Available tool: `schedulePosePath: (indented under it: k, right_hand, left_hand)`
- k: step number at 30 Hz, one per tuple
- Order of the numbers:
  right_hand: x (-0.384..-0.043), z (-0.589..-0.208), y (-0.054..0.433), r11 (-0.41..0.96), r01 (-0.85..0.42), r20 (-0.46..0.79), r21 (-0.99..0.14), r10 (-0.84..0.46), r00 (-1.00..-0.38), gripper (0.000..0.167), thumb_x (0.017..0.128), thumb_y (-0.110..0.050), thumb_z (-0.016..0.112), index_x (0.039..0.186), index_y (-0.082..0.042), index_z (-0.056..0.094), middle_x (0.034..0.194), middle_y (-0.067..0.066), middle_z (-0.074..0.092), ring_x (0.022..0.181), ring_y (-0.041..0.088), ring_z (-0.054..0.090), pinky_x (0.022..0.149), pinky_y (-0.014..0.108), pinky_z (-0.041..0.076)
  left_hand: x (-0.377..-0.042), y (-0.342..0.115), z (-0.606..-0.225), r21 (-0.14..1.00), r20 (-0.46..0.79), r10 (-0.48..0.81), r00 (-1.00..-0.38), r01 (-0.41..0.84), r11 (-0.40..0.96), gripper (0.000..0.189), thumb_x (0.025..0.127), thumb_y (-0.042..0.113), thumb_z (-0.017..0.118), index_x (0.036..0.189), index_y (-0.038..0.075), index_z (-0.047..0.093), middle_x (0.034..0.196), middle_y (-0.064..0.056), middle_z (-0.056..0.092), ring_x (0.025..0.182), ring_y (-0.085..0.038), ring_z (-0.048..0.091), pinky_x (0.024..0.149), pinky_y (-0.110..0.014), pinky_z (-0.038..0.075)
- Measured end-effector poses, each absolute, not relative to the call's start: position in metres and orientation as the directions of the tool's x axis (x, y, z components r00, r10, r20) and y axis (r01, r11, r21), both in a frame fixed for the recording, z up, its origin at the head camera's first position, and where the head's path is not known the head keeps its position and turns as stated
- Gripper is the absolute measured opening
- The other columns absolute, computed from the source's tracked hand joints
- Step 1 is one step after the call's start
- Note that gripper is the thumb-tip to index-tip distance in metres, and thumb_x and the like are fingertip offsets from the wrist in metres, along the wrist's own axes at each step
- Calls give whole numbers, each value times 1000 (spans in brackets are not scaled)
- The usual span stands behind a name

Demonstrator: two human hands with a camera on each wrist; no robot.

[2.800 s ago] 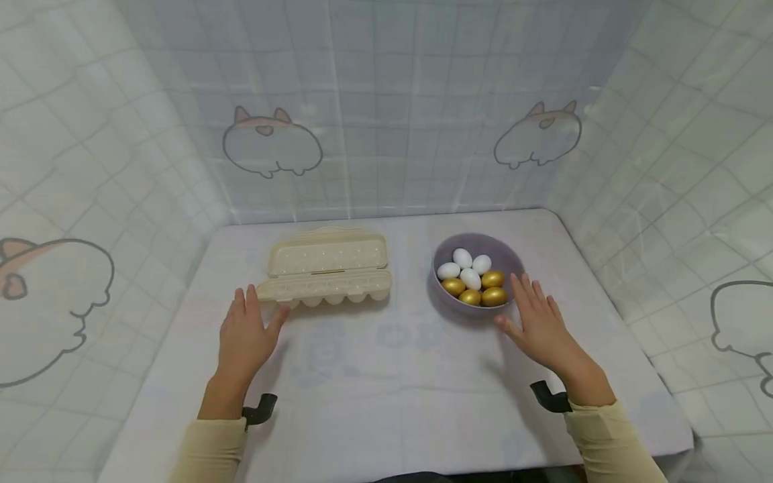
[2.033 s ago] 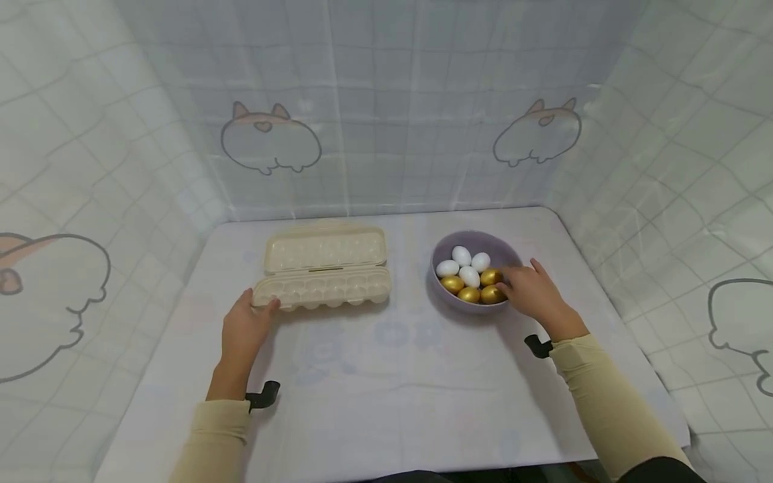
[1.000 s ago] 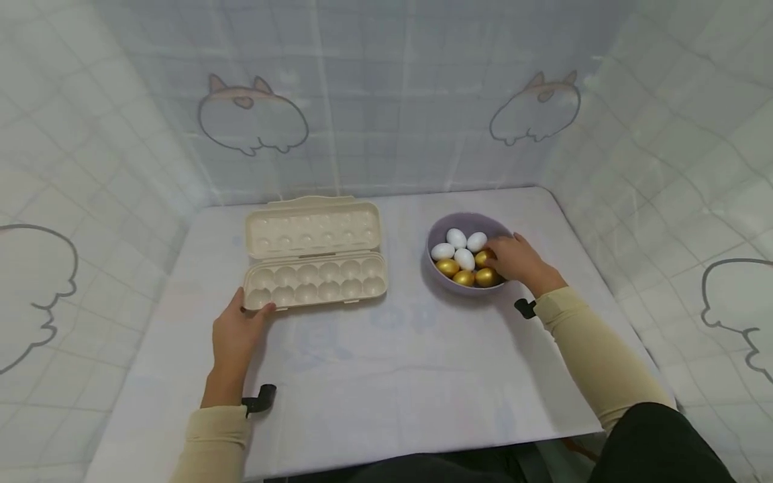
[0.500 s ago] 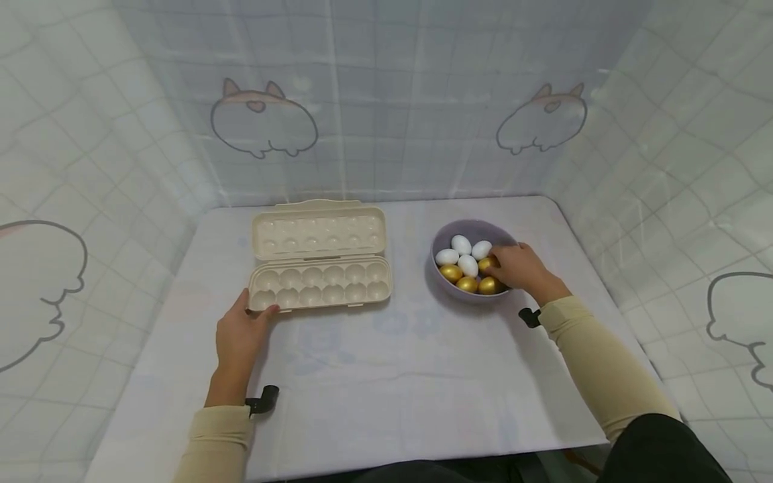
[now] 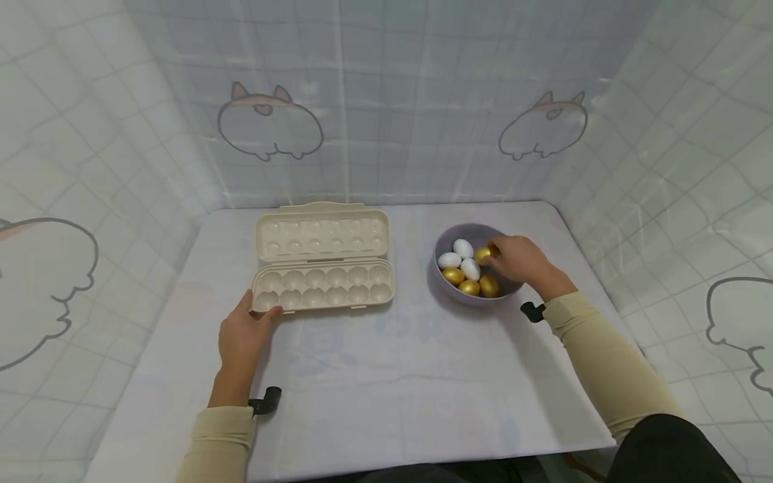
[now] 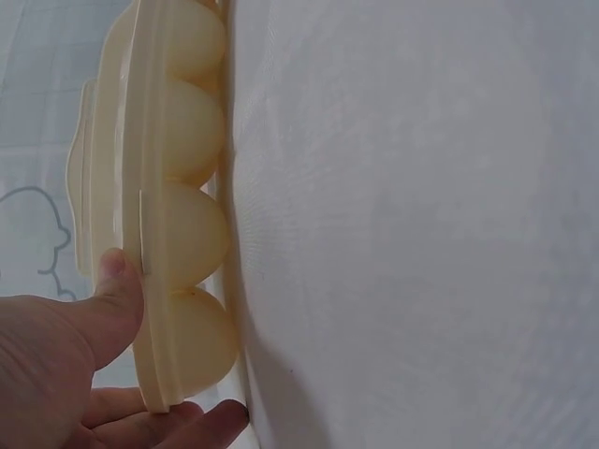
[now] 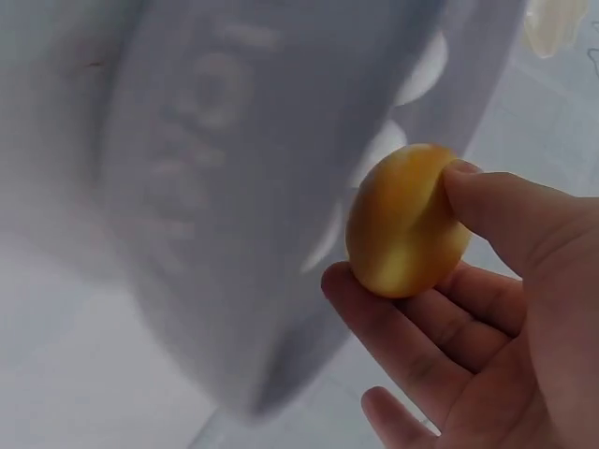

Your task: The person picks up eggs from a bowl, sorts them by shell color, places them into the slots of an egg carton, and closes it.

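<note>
My right hand [image 5: 518, 260] pinches a golden egg [image 7: 408, 221] between thumb and fingers, over the purple bowl [image 5: 448, 236]. In the bowl lie white eggs [image 5: 463, 249] and more golden eggs [image 5: 469, 288]; the hand hides part of its right side. At the left, a cream egg carton [image 5: 323, 305] stands with its lid [image 5: 323, 235] folded back and its rows of cups bare. My left hand [image 5: 243, 335] grips the carton's near left corner. In the left wrist view its thumb lies on the carton's edge, with fingers below the end.
A white cloth [image 5: 386, 402] covers the table, its front edge near my body. Tile-patterned curtains [image 5: 398, 134] with dog drawings hang at the back and on both sides. A black wrist mount [image 5: 266, 401] sticks out by each sleeve.
Both hands came in from hovering open. The left took hold of the carton's corner and the carton now faces up more. The right reached into the bowl and lifted a golden egg.
</note>
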State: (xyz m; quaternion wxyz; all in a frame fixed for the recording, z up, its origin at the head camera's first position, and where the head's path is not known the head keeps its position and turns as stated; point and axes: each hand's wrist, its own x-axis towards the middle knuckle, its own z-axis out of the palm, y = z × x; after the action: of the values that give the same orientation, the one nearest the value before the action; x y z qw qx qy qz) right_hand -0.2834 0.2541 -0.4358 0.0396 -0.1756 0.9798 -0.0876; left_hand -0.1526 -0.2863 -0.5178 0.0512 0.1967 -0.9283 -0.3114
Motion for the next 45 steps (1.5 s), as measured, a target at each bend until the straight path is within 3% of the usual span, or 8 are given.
schedulePosePath:
  k: [19, 45]
  right_hand:
    - [-298, -404, 207, 895, -337, -89, -292, -376, -922, 48, 106, -35, 62, 138, 1, 60, 122, 16, 71, 103, 29, 66, 92, 49, 55]
    - [-309, -388, 137, 865, -393, -86, -312, -438, -895, 37, 106, -37, 63, 127, -7, 66, 111, 6, 72, 94, 22, 65, 87, 41, 56]
  left_hand:
    - [-149, -287, -518, 596, -19, -407, -913, -337, 729, 87, 96, 45, 77, 163, 7, 37, 154, -27, 52, 138, -56, 52, 107, -69, 46]
    - [-147, -284, -518, 608, -49, -429, -902, -368, 703, 88, 96, 48, 75, 165, 9, 35, 154, -26, 53, 139, -53, 53, 106, -68, 48]
